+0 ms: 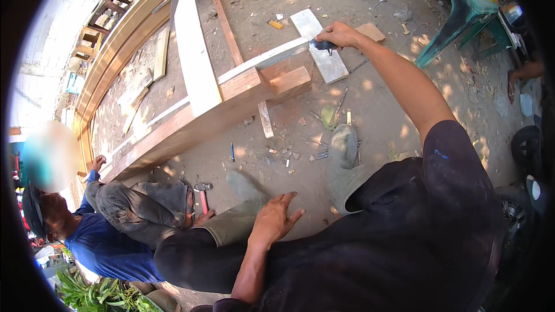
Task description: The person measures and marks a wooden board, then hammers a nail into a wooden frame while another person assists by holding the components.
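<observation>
At the upper right, my right hand [338, 34] closes around a small black tool [324, 45]; its exact kind is hard to make out. That tool meets the end of a long pale strip [266, 59], which runs along the top of a thick wooden beam [191, 124]. A pale plank [196, 52] crosses over the beam and hides part of the strip. Low in the middle, my left hand [274, 219] hovers near my leg, fingers apart and holding nothing. Beneath the right hand, a whitish board [321, 52] lies on the ground.
A person in blue [110, 248] sits at the left, one hand [98, 163] at the beam's far end. Near their foot is a red-handled hammer [203, 195]. A blue pencil [233, 151] lies on the dirt. Green plastic chair [457, 8] upper right; curved timbers [110, 60] upper left.
</observation>
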{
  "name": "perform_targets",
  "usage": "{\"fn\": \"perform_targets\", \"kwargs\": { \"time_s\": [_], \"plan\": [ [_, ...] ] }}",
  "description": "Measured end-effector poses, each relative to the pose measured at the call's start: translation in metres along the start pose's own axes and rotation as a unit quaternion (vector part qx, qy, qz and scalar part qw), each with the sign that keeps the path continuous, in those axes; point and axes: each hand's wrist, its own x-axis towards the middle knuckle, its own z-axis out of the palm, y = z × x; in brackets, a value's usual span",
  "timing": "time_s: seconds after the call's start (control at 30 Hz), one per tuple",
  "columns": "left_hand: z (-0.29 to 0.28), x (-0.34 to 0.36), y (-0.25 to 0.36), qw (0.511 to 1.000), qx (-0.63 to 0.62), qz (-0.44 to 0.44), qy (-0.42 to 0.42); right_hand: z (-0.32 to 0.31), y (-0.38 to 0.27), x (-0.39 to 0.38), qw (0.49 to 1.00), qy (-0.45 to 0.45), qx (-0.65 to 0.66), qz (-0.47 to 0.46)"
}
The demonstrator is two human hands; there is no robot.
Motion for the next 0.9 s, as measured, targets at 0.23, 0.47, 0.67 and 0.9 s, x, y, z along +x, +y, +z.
{"fn": "perform_targets", "kwargs": {
  "time_s": [0.23,0.47,0.67,0.9],
  "plan": [
    [-0.009,0.010,0.005,0.998,-0.053,0.016,0.001,0.066,0.001,0.047,0.993,-0.067,0.090,-0.022],
    [-0.017,0.020,0.006,0.995,-0.089,-0.019,-0.031,0.091,-0.017,0.063,0.960,-0.151,0.229,-0.052],
    [-0.016,0.025,0.005,0.993,-0.111,0.023,-0.012,0.031,-0.056,0.073,0.970,-0.154,0.188,-0.027],
    [-0.007,0.002,-0.014,0.993,-0.113,0.035,0.012,0.013,-0.101,0.076,0.986,-0.139,0.085,-0.020]
  ]
}}
